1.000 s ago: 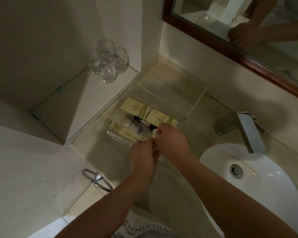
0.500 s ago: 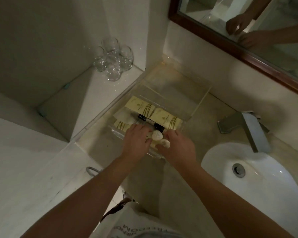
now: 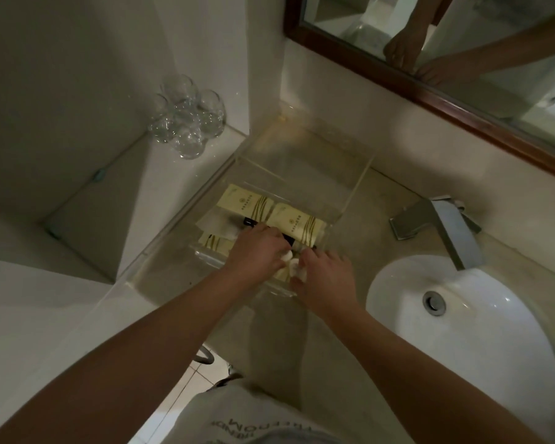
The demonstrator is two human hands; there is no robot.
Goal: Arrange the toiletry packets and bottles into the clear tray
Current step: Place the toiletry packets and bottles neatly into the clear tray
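left hand [image 3: 257,251]: reaching into the near end of the tray, knuckles up, fingers bent down over the stuff inside; honestly can't tell if it's got hold of anything, the fingertips are hidden
right hand [image 3: 324,277]: right next to the left one, thumbs nearly meeting, fingers curled round the little white-capped bottles [image 3: 293,265]
white-capped bottles: bunched in the gap between the two hands, caps poking out on the thumb side of the right hand, already over the tray's near edge
dark bottle [image 3: 249,222]: peeks out just past the left fingertips, lying flat, long axis running across from left hand to right
packets [image 3: 297,224]: cream ones with gold stripes, flat in the tray just beyond both sets of fingers, with more tucked under the left hand
tray [image 3: 305,184]: clear, stretches away from the hands toward the wall; the far part is bare
the bit that matters: the free space is straight ahead of the fingertips, past the packets, and the right hand is the one with the bottles
my guess at the next move: lay the bottles down lengthwise beside the dark one
risk: round bottles could roll off the slick packets
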